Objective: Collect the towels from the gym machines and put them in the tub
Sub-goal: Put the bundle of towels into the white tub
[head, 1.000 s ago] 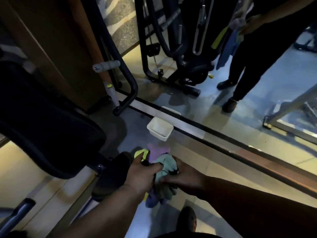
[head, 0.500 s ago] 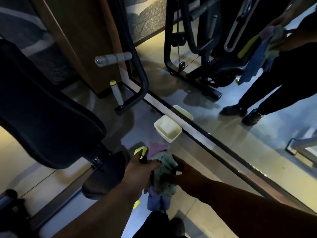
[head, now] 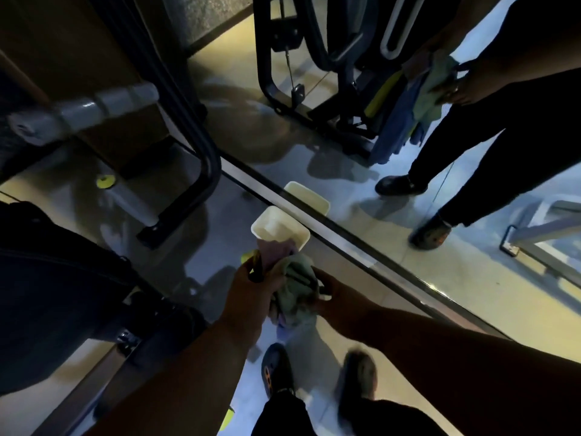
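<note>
I hold a bundle of towels [head: 294, 283], green, pink, yellow and blue, in both hands at the frame's centre. My left hand [head: 254, 286] grips its left side with yellow and pink cloth sticking up. My right hand [head: 334, 294] clasps its right side. A white rectangular tub [head: 279, 228] stands on the floor against the base of a mirror wall, just beyond the bundle; the pink towel's top edge overlaps its near rim in view.
A black padded machine seat [head: 56, 294] fills the left. A black frame tube [head: 204, 171] and grey handle [head: 85, 111] stand behind the tub. The mirror [head: 408, 171] reflects me, the towels and machines. My shoes [head: 279, 369] are below.
I have stepped closer to the mirror, so the tub now lies right beyond the bundle. Both hands keep the same grip on the towels.
</note>
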{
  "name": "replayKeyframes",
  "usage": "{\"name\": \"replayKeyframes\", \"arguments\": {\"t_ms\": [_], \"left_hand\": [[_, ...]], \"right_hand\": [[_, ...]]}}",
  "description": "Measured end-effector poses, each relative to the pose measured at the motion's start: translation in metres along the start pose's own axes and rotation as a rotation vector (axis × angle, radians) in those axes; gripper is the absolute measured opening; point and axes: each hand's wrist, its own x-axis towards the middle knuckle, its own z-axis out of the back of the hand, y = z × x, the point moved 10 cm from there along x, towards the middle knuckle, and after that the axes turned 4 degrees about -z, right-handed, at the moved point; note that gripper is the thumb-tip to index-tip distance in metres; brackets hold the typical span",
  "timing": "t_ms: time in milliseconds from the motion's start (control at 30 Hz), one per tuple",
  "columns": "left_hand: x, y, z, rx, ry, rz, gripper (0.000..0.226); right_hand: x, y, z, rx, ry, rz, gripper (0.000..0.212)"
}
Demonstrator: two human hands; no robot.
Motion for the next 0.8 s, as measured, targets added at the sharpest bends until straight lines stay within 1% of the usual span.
{"name": "replayKeyframes", "arguments": {"t_ms": [33, 133, 167, 233, 300, 333, 400, 433, 500, 533, 667, 700, 800], "left_hand": [[0.013, 0.005, -0.002, -0.012, -0.006, 0.016, 0.039], [0.052, 0.020, -0.004, -0.055, -0.036, 0.019, 0.057], [0.063, 0.023, -0.004, -0.063, -0.051, 0.008, 0.059], [0.086, 0.037, -0.004, -0.075, -0.087, -0.003, 0.057], [0.108, 0.055, -0.001, -0.105, -0.142, 0.002, 0.053], [0.117, 0.066, 0.000, -0.120, -0.180, 0.011, 0.054], [0.134, 0.087, 0.002, -0.149, -0.246, 0.026, 0.067], [0.144, 0.097, 0.002, -0.165, -0.257, 0.026, 0.067], [0.167, 0.117, -0.001, -0.174, -0.259, 0.028, 0.059], [0.180, 0.125, -0.002, -0.173, -0.257, 0.032, 0.059], [0.238, 0.160, 0.000, -0.153, -0.306, 0.043, 0.073], [0.254, 0.171, 0.000, -0.156, -0.295, 0.047, 0.074], [0.298, 0.205, 0.005, -0.139, -0.267, 0.057, 0.070]], "right_hand": [[0.010, 0.002, 0.006, 0.005, 0.008, 0.011, 0.074], [0.047, 0.008, 0.023, 0.012, 0.030, 0.063, 0.068], [0.062, 0.008, 0.027, 0.019, 0.041, 0.070, 0.068], [0.093, -0.002, 0.032, 0.037, 0.053, 0.057, 0.066], [0.121, -0.007, 0.037, -0.003, 0.073, 0.053, 0.060], [0.135, -0.013, 0.037, -0.026, 0.093, 0.050, 0.057], [0.161, -0.023, 0.041, -0.085, 0.118, 0.041, 0.055], [0.174, -0.024, 0.043, -0.106, 0.129, 0.044, 0.056], [0.198, -0.030, 0.045, -0.134, 0.150, 0.058, 0.057], [0.210, -0.034, 0.047, -0.130, 0.149, 0.059, 0.056], [0.266, -0.056, 0.058, -0.093, 0.101, 0.024, 0.045], [0.280, -0.060, 0.060, -0.088, 0.087, 0.026, 0.045], [0.326, -0.069, 0.058, -0.081, 0.057, 0.063, 0.063]]}}
